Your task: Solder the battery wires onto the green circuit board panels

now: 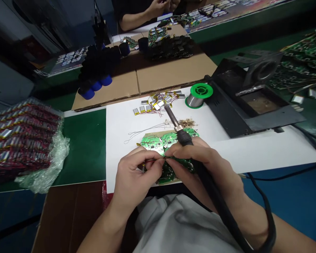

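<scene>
Both hands meet over a panel of green circuit boards (pixel 150 141) on white paper. My left hand (pixel 139 170) pinches a thin red wire, its fingertips touching those of my right hand. My right hand (pixel 208 165) holds a soldering iron (pixel 184 136) in its grasp, the metal tip pointing up and away, while thumb and forefinger close together at the wire. Beyond the boards lie small silver battery cells (pixel 158 104) with yellow ends, and thin looped wires (pixel 142 130).
A green solder spool (pixel 201 90) stands beside a black soldering station (pixel 234 105). Wired cells are stacked in bubble wrap (pixel 52 165) at left. Cardboard (pixel 173 75) holds dark parts and blue-ended rolls. Another person's arm (pixel 137 20) is across the table. The iron's cable crosses my right forearm.
</scene>
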`<state>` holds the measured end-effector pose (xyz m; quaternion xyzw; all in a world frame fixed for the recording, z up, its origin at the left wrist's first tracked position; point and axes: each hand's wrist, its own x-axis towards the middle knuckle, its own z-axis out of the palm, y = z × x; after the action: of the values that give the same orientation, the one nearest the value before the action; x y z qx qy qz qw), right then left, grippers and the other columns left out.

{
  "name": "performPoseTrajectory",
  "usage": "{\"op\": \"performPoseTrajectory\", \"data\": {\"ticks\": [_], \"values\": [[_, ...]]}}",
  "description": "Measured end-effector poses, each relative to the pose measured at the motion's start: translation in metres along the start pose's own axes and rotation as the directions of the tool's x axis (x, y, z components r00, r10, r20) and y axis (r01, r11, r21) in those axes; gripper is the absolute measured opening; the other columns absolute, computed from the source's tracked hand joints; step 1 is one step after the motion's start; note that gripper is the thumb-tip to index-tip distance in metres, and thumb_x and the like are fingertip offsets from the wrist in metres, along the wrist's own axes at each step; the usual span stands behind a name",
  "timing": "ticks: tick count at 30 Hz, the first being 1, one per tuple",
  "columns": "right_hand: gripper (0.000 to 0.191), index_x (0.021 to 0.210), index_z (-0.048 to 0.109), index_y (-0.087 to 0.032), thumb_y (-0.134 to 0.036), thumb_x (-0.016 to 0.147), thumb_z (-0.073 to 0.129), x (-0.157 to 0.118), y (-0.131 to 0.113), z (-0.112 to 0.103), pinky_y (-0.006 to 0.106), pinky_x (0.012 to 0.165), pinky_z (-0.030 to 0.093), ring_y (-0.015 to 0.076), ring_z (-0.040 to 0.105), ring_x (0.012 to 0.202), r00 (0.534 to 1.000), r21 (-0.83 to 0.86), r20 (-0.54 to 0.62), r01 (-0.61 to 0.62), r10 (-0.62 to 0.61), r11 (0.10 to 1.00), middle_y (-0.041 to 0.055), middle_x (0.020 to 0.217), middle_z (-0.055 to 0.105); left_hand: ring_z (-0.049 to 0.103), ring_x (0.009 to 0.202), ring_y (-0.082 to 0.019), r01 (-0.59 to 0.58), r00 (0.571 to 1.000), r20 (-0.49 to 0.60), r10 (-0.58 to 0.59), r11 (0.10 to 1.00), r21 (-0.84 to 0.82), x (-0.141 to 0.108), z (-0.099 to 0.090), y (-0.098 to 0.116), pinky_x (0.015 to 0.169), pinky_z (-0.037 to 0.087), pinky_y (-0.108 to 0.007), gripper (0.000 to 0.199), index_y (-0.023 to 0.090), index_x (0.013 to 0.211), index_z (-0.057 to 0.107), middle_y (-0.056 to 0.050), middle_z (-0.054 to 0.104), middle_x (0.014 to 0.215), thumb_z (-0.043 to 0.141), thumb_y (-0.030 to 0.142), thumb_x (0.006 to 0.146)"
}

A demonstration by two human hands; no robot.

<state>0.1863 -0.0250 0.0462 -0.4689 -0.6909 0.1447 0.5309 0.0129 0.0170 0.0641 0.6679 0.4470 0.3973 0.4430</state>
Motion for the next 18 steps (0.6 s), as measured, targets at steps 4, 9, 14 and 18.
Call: {"op": "performPoseTrajectory", "data": {"ticks": [4,9,14,18], "values": [[0.03,0.111,0.058,-0.026,-0.004,0.093,0.067,0.001,0.006,0.001,0.031,0.075,0.057,0.0177,0.071,0.085,0.999,-0.021,0.029,0.016,-0.015,1.0,0.0017,0.092,0.072,0.052,0.063,-0.01,0.006,0.997,0.072,-0.008,1.0,0.028,0.0,-0.002,0.0,0.059,0.041,-0.021,0.015,0.021,0.077,0.076,0.004,0.056,0.066,0.069,0.013,0.088],[0.031,0.113,0.059,-0.03,-0.007,0.093,0.069,0.003,0.009,-0.002,0.031,0.076,0.058,0.0185,0.072,0.092,0.999,0.028,0.04,-0.013,0.012,1.0,0.0,0.097,0.074,0.053,0.068,-0.012,0.085,0.984,0.161,-0.079,0.996,-0.031,-0.001,-0.008,-0.002,0.063,0.044,-0.024,0.013,0.021,0.083,0.076,0.002,0.059,0.072,0.069,0.019,0.094],[0.03,0.112,0.058,-0.029,-0.009,0.093,0.071,0.005,0.006,-0.002,0.029,0.078,0.058,0.0146,0.069,0.083,0.998,0.069,0.025,-0.066,0.064,0.995,-0.0022,0.093,0.07,0.056,0.071,-0.012,0.028,0.988,0.151,-0.025,1.0,-0.013,-0.005,-0.006,-0.005,0.064,0.045,-0.023,0.012,0.022,0.087,0.074,0.003,0.064,0.076,0.068,0.018,0.096],[0.033,0.117,0.056,-0.028,-0.008,0.094,0.068,0.003,0.003,0.001,0.024,0.078,0.059,0.0112,0.07,0.083,0.987,0.15,0.002,-0.16,0.162,0.976,-0.0024,0.095,0.068,0.057,0.069,-0.009,-0.113,0.991,0.09,0.103,0.986,0.122,-0.012,-0.001,-0.006,0.063,0.044,-0.022,0.011,0.024,0.103,0.071,0.005,0.067,0.081,0.066,0.015,0.1]]}}
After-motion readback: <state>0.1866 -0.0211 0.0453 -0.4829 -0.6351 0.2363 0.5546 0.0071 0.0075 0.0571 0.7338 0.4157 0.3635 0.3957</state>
